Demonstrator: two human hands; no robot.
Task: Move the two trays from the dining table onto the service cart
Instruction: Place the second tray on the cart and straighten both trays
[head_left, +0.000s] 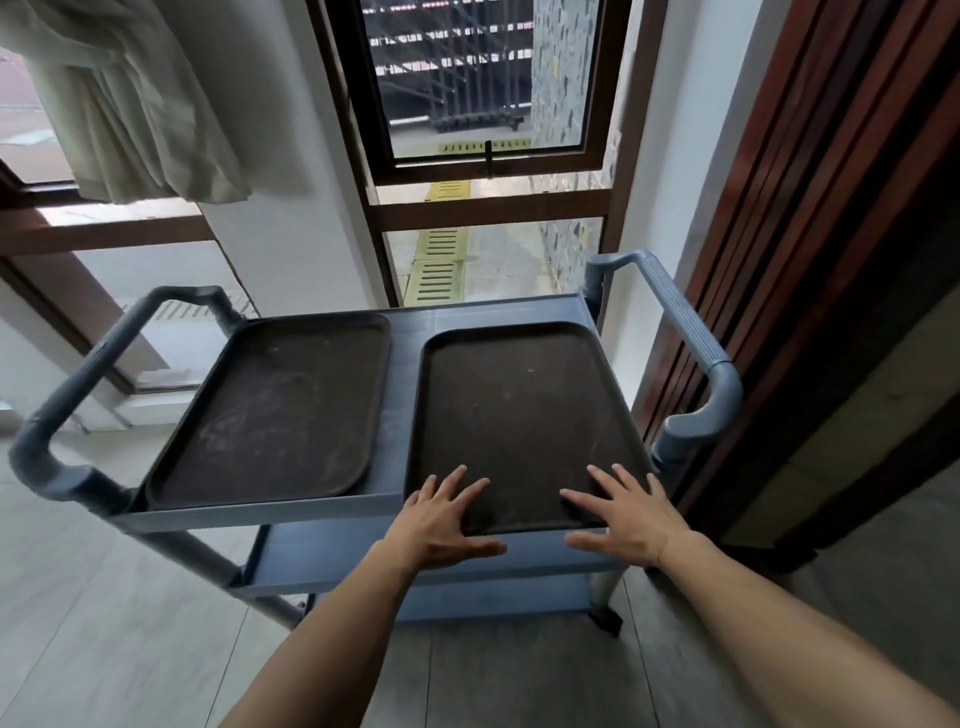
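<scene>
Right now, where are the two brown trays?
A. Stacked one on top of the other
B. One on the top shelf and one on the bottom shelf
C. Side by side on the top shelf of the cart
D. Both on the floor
C: the left tray and the right tray lie next to each other on the cart's top shelf, with both hands open at the right tray's near edge.

My blue service cart (405, 512) carries two dark trays side by side on its top shelf, left tray (270, 410) and right tray (524, 421), apart.
</scene>
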